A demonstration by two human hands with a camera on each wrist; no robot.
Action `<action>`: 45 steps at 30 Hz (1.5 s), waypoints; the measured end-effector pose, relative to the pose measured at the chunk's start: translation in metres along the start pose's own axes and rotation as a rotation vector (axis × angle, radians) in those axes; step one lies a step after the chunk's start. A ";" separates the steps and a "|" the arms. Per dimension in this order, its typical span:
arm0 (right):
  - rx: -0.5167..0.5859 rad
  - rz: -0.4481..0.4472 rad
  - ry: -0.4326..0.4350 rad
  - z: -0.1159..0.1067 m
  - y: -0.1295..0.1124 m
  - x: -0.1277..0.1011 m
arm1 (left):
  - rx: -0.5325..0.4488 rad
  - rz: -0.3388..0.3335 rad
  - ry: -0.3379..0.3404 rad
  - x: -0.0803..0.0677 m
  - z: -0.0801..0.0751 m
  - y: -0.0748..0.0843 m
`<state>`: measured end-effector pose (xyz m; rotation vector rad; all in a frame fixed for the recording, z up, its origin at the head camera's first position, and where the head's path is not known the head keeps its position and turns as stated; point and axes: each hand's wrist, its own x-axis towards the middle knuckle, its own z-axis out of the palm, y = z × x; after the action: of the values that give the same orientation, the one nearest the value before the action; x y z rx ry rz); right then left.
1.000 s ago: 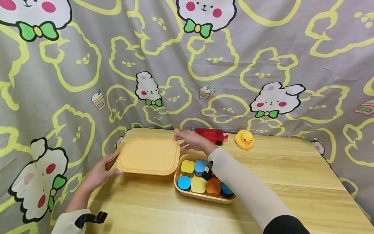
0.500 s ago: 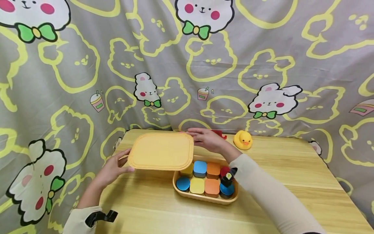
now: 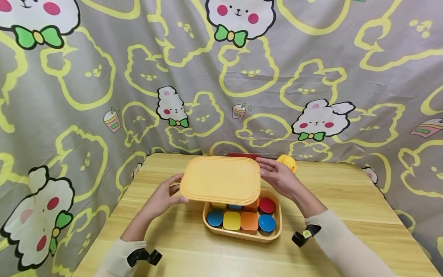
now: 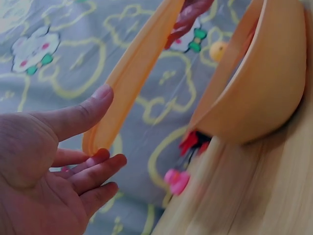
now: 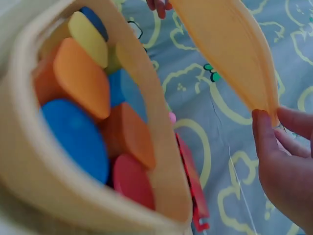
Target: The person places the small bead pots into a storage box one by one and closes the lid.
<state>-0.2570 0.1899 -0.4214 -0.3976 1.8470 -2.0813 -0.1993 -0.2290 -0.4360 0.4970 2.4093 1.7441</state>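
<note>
1. We hold the yellow lid (image 3: pixel 220 180) with both hands. Our left hand (image 3: pixel 165 197) pinches its left edge between thumb and fingers. Our right hand (image 3: pixel 278 177) pinches its right edge the same way.
2. The lid is up in the air, just above the back part of the yellow box (image 3: pixel 242 232). It is not touching the box that we can see. The box sits on the wooden counter (image 3: pixel 346 215).
3. Inside the box are little pots with colored tops: a blue round one (image 3: pixel 215 217), a yellow square one (image 3: pixel 231 221), an orange square one (image 3: pixel 249 222), another blue round one (image 3: pixel 267 223) and a red round one (image 3: pixel 267 205). More pots hide under the lid.
4. What could go wrong? We think the lid could slip, because we only pinch its thin edges. If it tips, one side could drop onto the pots.
5. If the corners do not line up with the box, the lid may sit crooked. Pushing then could make the box slide on the smooth counter.
6. The lid looks like smooth, bendy plastic. It is flat, with round corners and a raised rim. The box has round corners too, with deep sides.
7. A yellow rubber duck (image 3: pixel 288 163) and a red toy (image 3: pixel 242 155) sit behind the lid. The counter has a wood pattern.
</note>
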 end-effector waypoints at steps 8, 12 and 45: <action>0.099 -0.007 0.222 -0.014 0.013 -0.038 | 0.027 0.016 0.029 0.016 0.034 0.008; -0.001 0.004 0.261 -0.016 0.017 -0.056 | 0.036 0.016 0.036 0.021 0.045 0.009; -0.571 -0.174 0.291 -0.003 0.021 -0.114 | -0.190 -0.007 0.134 0.026 0.062 0.021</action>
<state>-0.1537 0.2381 -0.4415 -0.4167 2.6705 -1.7477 -0.2013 -0.1590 -0.4339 0.3586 2.2919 2.0384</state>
